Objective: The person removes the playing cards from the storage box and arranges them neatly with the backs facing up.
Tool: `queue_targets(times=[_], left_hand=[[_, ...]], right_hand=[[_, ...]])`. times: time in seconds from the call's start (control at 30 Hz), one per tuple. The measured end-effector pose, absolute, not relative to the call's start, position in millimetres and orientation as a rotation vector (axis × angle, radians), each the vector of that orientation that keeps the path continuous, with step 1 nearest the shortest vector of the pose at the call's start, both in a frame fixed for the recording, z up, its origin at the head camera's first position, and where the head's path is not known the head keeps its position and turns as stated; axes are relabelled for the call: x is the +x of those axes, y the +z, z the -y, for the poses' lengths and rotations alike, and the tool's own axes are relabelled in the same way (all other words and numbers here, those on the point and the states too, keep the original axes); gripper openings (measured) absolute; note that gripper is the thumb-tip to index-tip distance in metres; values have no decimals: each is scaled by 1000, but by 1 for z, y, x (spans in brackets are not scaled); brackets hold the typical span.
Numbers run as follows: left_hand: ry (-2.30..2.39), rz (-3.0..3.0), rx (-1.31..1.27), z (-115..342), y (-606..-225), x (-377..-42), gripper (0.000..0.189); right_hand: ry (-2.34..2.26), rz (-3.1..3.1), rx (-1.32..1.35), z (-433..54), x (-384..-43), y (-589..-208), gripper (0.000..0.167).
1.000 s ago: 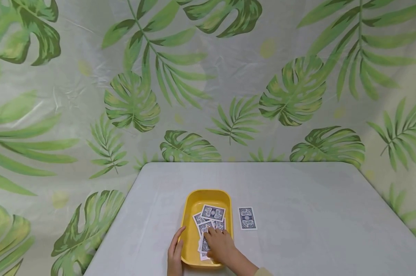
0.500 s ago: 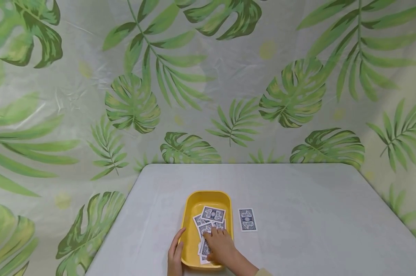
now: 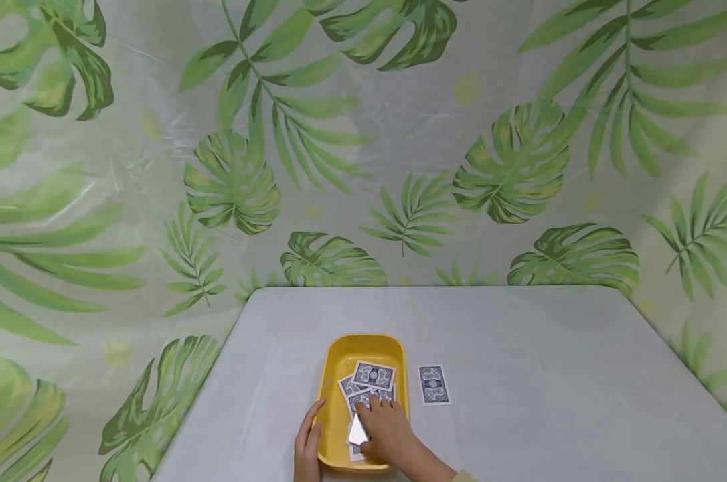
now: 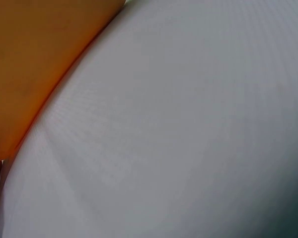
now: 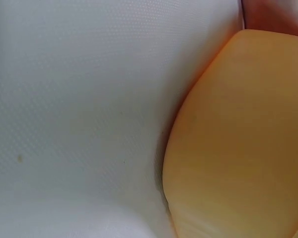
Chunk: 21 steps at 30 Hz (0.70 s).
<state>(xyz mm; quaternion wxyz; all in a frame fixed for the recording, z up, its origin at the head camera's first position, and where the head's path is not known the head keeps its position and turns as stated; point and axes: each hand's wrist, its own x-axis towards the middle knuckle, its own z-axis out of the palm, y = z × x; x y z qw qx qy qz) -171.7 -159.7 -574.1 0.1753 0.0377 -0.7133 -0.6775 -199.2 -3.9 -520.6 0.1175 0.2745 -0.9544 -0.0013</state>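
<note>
In the head view a yellow tray [image 3: 333, 375] holds several playing cards [image 3: 373, 375], lying overlapped with their blue patterned backs up. My right hand [image 3: 389, 428] reaches into the near part of the tray and pinches a playing card [image 3: 358, 432] between thumb and fingers. That card is tilted and its visible part looks bright white; the hand covers the rest. My left hand [image 3: 307, 442] rests against the tray's left side, fingers fairly straight at the rim. The wrist views mostly show the tray's outer wall [image 4: 35, 59] and the tabletop, not the grip.
One more playing card [image 3: 434, 385] lies back up on the white-covered table [image 3: 550, 388], right of the tray. Behind the table's far edge hangs a leaf-patterned sheet [image 3: 412, 147].
The card under my right hand has tilted up, its blue back giving way to a bright white surface. Both hands and the tray stay nearly in place.
</note>
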Motion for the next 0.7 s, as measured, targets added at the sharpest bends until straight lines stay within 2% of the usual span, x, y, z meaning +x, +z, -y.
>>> queue_targets(times=[0.27, 0.7], left_hand=[[-1901, 2046, 140, 159, -573, -171, 34], [-1894, 2076, 184, 159, -571, -171, 34]], right_hand=[[276, 2912, 784, 4, -203, -510, 52], [611, 2701, 619, 3, -206, -483, 58]])
